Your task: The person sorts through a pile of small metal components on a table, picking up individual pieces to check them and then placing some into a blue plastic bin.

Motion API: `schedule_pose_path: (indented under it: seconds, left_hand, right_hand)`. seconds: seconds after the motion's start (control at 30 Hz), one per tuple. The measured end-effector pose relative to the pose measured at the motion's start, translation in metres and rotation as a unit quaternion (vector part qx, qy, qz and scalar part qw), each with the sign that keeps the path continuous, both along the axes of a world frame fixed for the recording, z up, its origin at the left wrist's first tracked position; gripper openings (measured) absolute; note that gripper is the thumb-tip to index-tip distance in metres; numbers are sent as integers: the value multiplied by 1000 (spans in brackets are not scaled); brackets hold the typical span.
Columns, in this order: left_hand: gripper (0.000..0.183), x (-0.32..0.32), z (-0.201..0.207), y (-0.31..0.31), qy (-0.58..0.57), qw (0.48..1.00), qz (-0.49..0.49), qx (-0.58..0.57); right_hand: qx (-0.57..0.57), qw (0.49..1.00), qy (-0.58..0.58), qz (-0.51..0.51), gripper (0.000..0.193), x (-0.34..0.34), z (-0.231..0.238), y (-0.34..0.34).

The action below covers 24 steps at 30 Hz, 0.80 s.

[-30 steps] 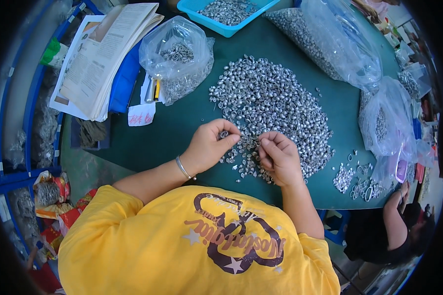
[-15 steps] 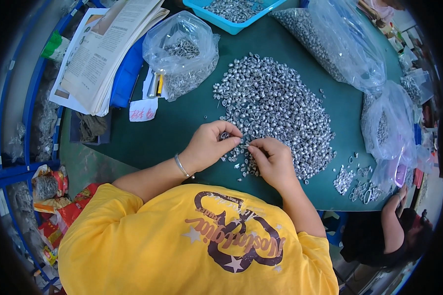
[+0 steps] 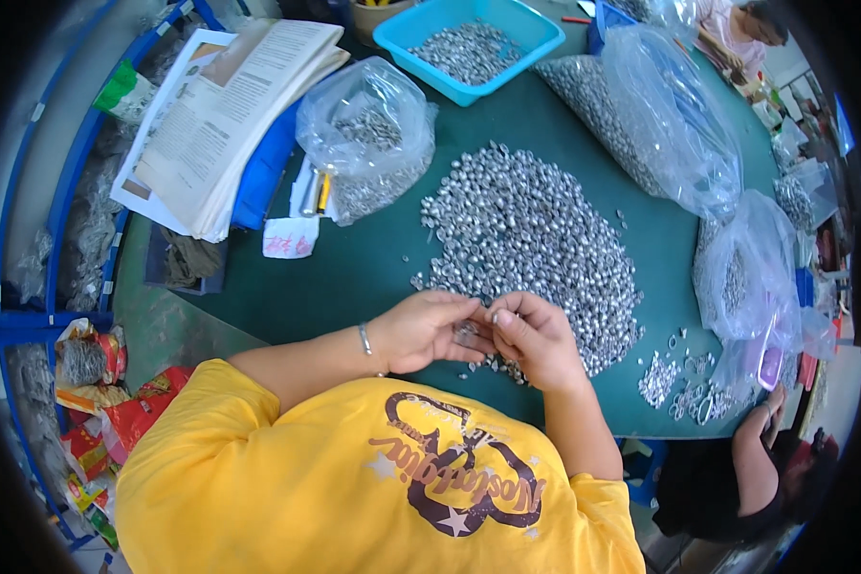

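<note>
Over the near edge of a pile of small silver ring-like metal pieces [image 3: 536, 230], my two hands meet fingertip to fingertip. My left hand [image 3: 423, 332] has its palm turned up and its fingers curled round a small silver metal piece [image 3: 466, 330]. Against its fingertips, my right hand [image 3: 538, 337] pinches thumb and forefinger together. Whatever lies in that pinch is too small and too covered to make out. Loose pieces from the pile lie just beyond and under both hands.
A clear bag of metal pieces [image 3: 368, 134] and stacked papers [image 3: 239, 115] stand at the left. A blue basket [image 3: 469, 94] is at the back. Filled bags [image 3: 674, 124] line the right, near small scattered parts [image 3: 658, 378]. A co-worker's arm [image 3: 754, 450] shows at lower right.
My left hand has turned palm up and its fingers have curled inward. My right hand has come closer against it. The view has shifted, showing more of the table's far side.
</note>
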<state>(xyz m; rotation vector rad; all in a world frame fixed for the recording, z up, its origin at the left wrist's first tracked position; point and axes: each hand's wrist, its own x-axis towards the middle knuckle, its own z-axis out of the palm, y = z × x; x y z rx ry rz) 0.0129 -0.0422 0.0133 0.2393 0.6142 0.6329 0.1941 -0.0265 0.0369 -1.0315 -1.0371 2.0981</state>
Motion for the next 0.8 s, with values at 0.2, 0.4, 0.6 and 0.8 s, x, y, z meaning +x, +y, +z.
schedule_pose_path:
  seconds: [0.2,0.4,0.6,0.8]
  left_hand:
    - [37,2,-6,9,-174,979,64,-78]
    - [20,-30,21,41,-63,990,125,25]
    - [23,-97,68,112,74,878,412,233]
    - [27,-121,41,150,177,863,457,123]
  right_hand:
    - [533,816,-211,79,23,-28,32,-3]
    - [499,823,-238,-132,16,-5,29,-6]
    - [381,871,-213,-225,12,30,6,-23]
    - [368,856,-235,-275,13,51,-3,-41]
